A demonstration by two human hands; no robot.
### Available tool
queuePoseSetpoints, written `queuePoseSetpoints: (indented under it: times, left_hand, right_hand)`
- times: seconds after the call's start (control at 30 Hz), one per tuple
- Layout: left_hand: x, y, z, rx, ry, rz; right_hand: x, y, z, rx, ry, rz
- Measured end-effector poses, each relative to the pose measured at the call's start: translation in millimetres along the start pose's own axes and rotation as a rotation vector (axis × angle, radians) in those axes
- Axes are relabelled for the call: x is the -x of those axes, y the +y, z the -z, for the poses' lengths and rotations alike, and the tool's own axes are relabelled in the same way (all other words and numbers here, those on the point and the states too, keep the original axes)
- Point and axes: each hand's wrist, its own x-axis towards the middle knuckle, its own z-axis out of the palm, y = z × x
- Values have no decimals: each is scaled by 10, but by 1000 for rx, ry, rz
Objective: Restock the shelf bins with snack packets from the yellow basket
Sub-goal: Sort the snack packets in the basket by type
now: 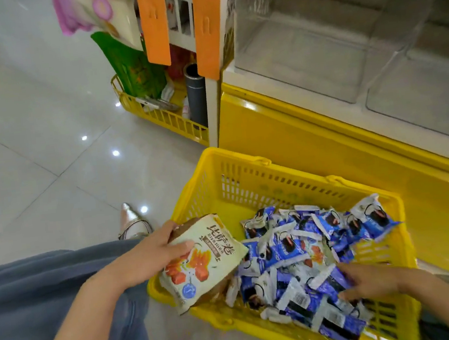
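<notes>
A yellow basket (246, 175) stands on the floor beside the shelf unit. Several small blue and white snack packets (291, 249) fill its floor. My left hand (149, 256) grips a large cream snack bag (202, 259) with orange pictures, held over the basket's left rim. My right hand (370, 281) reaches into the pile and its fingers close on blue packets (331, 283); how many it holds is hidden. Clear shelf bins (316, 56) sit above a yellow base at the upper right and look empty.
The shelf's yellow base panel (312, 143) runs right behind the basket. A second yellow basket (155, 113) with a green bag and a grey flask stands by the shelf's end post. Orange tags hang above it. Pale tiled floor (35, 163) lies to the left, with my knee and shoe close by.
</notes>
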Motion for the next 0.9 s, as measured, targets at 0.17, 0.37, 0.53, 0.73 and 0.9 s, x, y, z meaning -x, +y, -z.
queuePoseSetpoints:
  times: [0.17,0.37,0.53,0.73,0.9]
  left_hand:
    - [119,-120,-111,-270,165,43]
    - [8,563,-506,-281,539,-459]
    - [-898,1009,-1439,-154,356,-492]
    - [-2031,375,-1674,-148,385,-27]
    - [-2444,14,-1758,42,339,176]
  right_hand:
    - [-1,33,-35,264,98,-49]
    - [-28,-306,144,161,676,184]
    - [-402,-548,305,95,782,373]
    - [-865,-314,413,347,676,259]
    - [-987,-176,507,364,677,320]
